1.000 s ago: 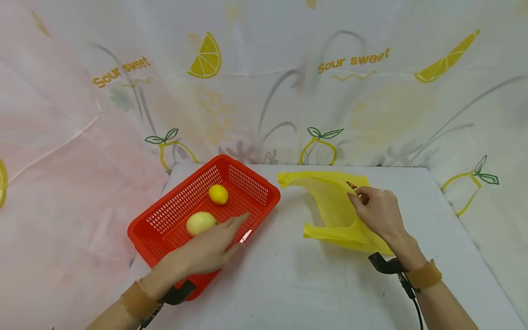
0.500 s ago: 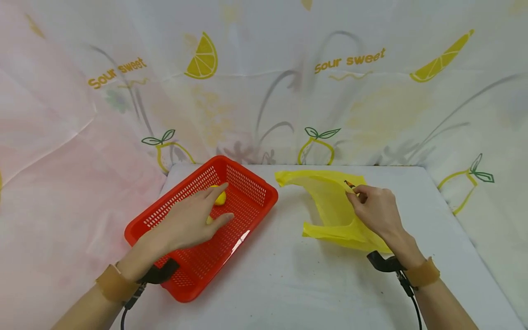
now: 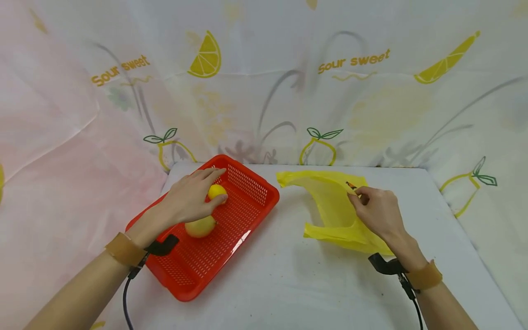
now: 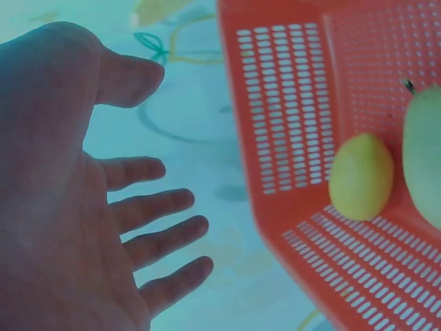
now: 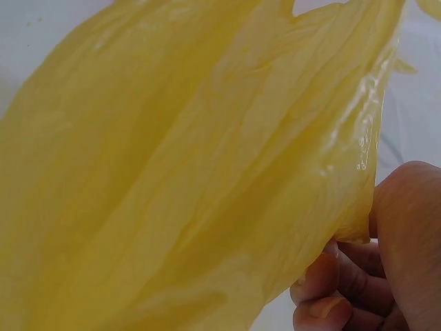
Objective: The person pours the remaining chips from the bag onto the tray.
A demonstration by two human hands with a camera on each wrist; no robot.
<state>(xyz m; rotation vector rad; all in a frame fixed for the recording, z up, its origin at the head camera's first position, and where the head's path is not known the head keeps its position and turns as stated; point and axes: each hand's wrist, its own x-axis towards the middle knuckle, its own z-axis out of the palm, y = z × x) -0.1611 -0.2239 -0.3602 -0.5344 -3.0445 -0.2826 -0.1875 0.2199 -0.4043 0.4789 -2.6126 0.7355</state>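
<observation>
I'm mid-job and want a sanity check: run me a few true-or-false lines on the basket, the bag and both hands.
1. A lemon and a larger pale fruit lie in the red basket. True.
2. The right-hand grip pinches the yellow bag. True.
3. The left-hand grip is closed around the lemon. False: its fingers are spread and it holds nothing.
4. The yellow bag is tied shut. False: its mouth gapes open.
5. The red basket stands on the white table. True.
6. In the head view, the red basket is to the right of the yellow bag. False: it is to the left.
</observation>
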